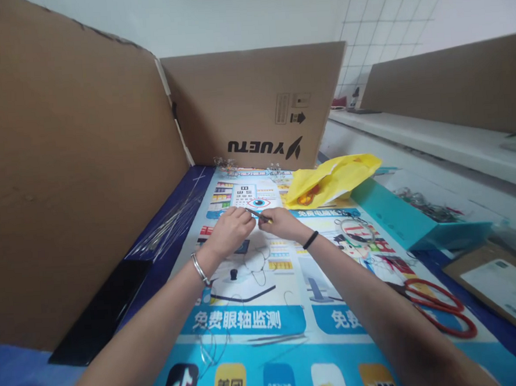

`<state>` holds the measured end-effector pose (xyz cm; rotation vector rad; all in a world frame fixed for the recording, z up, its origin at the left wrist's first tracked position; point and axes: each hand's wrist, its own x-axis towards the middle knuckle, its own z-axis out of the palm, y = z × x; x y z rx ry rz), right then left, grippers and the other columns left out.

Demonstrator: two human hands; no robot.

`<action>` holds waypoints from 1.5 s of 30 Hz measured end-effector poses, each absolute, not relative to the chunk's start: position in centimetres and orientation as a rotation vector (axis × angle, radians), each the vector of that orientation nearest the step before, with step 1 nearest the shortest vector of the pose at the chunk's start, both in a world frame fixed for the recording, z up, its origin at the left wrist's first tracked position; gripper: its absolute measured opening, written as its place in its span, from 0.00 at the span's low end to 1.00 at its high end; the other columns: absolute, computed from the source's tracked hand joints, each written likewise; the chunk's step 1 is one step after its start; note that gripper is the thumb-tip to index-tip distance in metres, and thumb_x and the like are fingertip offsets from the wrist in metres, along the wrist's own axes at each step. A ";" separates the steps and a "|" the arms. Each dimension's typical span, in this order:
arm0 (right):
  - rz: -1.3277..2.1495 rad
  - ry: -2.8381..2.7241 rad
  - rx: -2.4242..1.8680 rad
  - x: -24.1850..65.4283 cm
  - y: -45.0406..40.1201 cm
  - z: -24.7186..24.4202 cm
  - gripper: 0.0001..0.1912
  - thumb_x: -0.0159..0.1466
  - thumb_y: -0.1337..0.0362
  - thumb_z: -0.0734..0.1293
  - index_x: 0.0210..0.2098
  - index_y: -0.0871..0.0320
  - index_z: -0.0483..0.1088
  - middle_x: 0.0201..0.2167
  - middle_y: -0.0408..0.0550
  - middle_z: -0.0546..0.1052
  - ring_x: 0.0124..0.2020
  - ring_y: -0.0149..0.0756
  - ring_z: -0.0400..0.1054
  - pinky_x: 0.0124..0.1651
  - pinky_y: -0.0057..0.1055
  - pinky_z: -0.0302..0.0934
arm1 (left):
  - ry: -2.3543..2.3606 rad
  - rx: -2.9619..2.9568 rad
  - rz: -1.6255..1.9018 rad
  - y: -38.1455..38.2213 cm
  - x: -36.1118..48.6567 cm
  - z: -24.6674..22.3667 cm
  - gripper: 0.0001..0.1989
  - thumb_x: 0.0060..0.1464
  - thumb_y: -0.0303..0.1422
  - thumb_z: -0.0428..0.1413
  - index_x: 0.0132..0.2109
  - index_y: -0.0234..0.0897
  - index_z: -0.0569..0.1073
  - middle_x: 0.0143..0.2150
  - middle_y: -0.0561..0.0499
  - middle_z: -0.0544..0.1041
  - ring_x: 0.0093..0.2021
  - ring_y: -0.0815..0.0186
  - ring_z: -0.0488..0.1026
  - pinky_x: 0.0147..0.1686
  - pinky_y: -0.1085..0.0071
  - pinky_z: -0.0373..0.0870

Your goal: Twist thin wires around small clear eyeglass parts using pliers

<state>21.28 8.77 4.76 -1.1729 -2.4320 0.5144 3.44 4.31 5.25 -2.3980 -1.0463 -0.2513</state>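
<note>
My left hand (231,234) is closed in a pinch above the printed sheet; whatever its fingertips hold is too small to make out. Close beside it, my right hand (282,223) grips small dark pliers (263,218) with a bit of yellow on the handle, most of it hidden in the palm. The jaws point left, toward the left fingertips. Below both hands, thin curved wire (259,268) shows against the sheet; whether it joins what the hands hold, I cannot tell. Straight wire pieces (279,337) and a loose wire loop (211,350) lie nearer to me.
Cardboard panels (251,88) wall off the back and left. To the right are a yellow bag (339,173), a turquoise box (421,229) of wire pieces, a wire coil (357,230) and red-handled scissors (444,307). Long wires (172,221) lie left, near a black flat piece (103,313).
</note>
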 end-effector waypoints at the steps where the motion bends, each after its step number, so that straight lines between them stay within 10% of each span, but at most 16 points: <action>1: 0.486 -2.441 -1.187 21.2 9.1 4.5 0.05 0.55 0.67 0.61 0.27 0.60 0.68 0.24 0.42 0.71 0.27 0.28 0.61 0.30 0.23 0.50 | -1.067 -2.400 -0.257 4.6 3.5 4.9 0.05 0.57 0.28 0.49 0.37 0.34 0.70 0.36 0.46 0.71 0.39 0.59 0.64 0.39 0.63 0.58; 45: 0.336 -2.566 -1.327 20.9 10.2 1.3 0.09 0.57 0.66 0.61 0.33 0.58 0.72 0.32 0.48 0.76 0.35 0.34 0.67 0.33 0.25 0.51 | -1.351 -2.444 -0.245 5.7 3.3 0.9 0.08 0.55 0.22 0.47 0.35 0.33 0.71 0.33 0.44 0.71 0.39 0.58 0.65 0.37 0.63 0.62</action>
